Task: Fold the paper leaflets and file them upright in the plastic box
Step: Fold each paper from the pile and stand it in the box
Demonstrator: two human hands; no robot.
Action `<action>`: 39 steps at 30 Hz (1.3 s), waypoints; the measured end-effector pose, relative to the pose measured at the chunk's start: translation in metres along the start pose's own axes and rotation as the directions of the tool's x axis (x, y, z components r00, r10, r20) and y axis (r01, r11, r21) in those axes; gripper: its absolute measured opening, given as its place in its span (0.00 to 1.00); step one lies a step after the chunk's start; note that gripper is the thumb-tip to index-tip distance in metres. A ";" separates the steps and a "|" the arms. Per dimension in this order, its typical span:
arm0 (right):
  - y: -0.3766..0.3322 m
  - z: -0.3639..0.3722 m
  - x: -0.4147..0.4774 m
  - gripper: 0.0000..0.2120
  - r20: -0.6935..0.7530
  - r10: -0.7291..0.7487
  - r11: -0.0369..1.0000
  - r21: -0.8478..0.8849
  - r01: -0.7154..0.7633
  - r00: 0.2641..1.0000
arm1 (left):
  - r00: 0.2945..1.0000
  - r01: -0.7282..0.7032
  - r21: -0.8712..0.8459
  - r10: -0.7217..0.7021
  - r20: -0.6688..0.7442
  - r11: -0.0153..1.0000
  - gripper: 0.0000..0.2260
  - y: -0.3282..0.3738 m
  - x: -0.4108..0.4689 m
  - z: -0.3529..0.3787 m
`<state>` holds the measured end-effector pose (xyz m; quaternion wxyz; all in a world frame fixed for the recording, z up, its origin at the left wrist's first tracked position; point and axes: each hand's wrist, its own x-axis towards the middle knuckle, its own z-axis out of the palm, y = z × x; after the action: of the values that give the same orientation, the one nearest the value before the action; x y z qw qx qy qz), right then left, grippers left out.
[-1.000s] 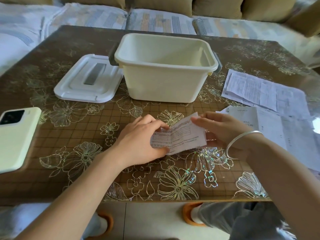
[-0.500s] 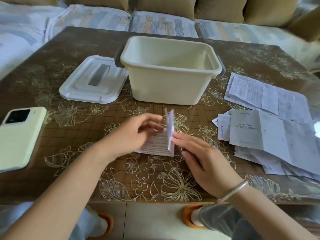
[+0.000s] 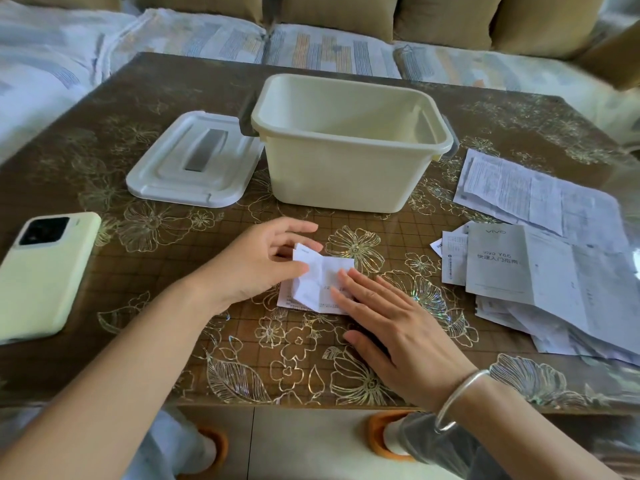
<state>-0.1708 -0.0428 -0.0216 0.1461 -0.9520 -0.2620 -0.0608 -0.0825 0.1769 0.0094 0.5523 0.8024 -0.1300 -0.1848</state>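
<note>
A small folded white leaflet (image 3: 317,277) lies on the brown flowered table (image 3: 138,237) in front of me. My right hand (image 3: 398,327) lies flat with straight fingers pressing its right half down. My left hand (image 3: 263,261) holds the leaflet's left edge, thumb against the paper and fingers loosely spread above it. Behind them the cream plastic box (image 3: 346,168) stands open, and nothing shows inside it. A pile of unfolded leaflets (image 3: 540,271) lies at the right.
The box's white lid (image 3: 194,164) lies left of the box. A pale green phone (image 3: 41,275) rests near the table's left edge. A sofa with cushions (image 3: 329,46) runs behind the table. The table's front edge is just under my wrists.
The leaflet's right flap, upright half a second ago, is now folded over to the left and flat. My right hand went from pushing the flap to pressing it down.
</note>
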 end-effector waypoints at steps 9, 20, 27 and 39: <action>0.000 0.001 -0.001 0.25 0.017 -0.017 0.998 -0.066 0.018 1.000 | 0.939 -0.225 0.381 0.304 -0.161 0.897 0.25 -0.011 -0.006 0.019; 0.001 0.002 0.001 0.25 0.052 -0.029 0.999 -0.036 0.031 0.998 | 0.786 -0.234 0.870 0.611 -0.093 0.433 0.15 -0.022 -0.018 0.039; -0.007 -0.029 0.030 0.11 -0.011 0.619 0.595 0.659 -0.459 0.786 | 0.853 -0.248 0.766 0.508 -0.116 0.592 0.16 -0.027 -0.026 0.032; -0.027 -0.015 0.084 0.15 -0.056 0.726 0.688 0.031 -0.725 0.686 | 0.927 -0.227 0.797 0.375 0.000 0.559 0.22 -0.015 -0.022 0.023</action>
<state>-0.1130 0.0149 0.0149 0.1697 -0.9751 0.1402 -0.0276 -0.1121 0.1724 -0.0087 0.1774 0.9401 -0.2856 0.0572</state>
